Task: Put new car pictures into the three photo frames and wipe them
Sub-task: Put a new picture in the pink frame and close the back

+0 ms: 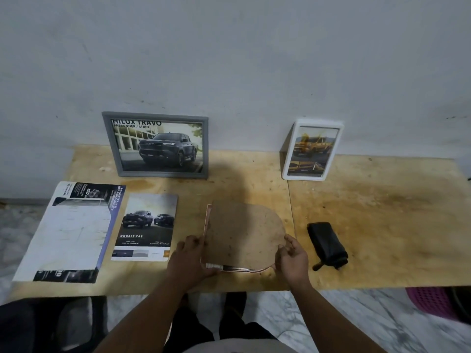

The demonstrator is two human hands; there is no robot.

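Both hands held a third photo frame lying face down at the near middle of the pale plywood counter. Left hand gripped its straight left edge, fingers curled over it; right hand gripped its rounded right end. That arch-shaped frame showed a speckled brown fibreboard backing with a thin pink rim along the left and near edges. At the far left, a grey rectangular frame stood against the wall with a dark pickup picture. At the far right stood a white rounded-corner frame with a yellow truck picture. Two car brochures lay on the left; a folded black cloth lay just right of the hands.
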